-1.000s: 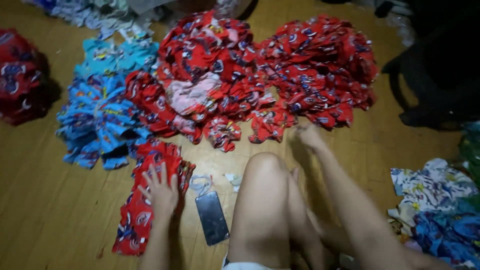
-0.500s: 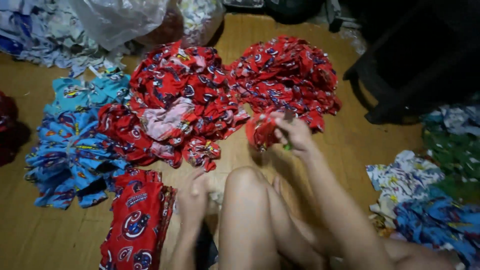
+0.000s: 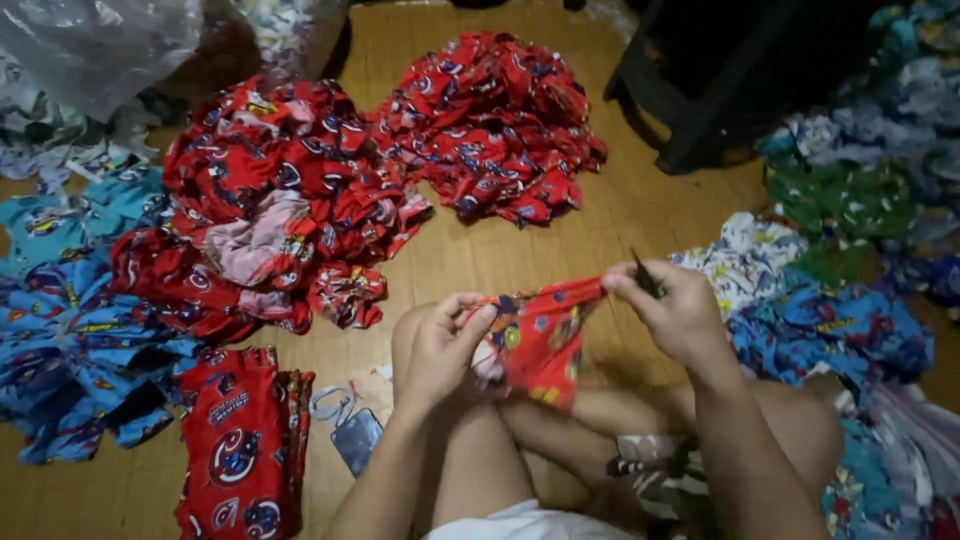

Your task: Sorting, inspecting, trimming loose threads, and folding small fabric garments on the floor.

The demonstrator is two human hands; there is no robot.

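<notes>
Wooden floor (image 3: pixel 640 215) carries heaps of printed cloth; above the person's knee, left hand (image 3: pixel 445 345) and right hand (image 3: pixel 675 310) are both closed, pinching a small red garment (image 3: pixel 540 340) stretched between them. Uneven pull could slip one edge free
</notes>
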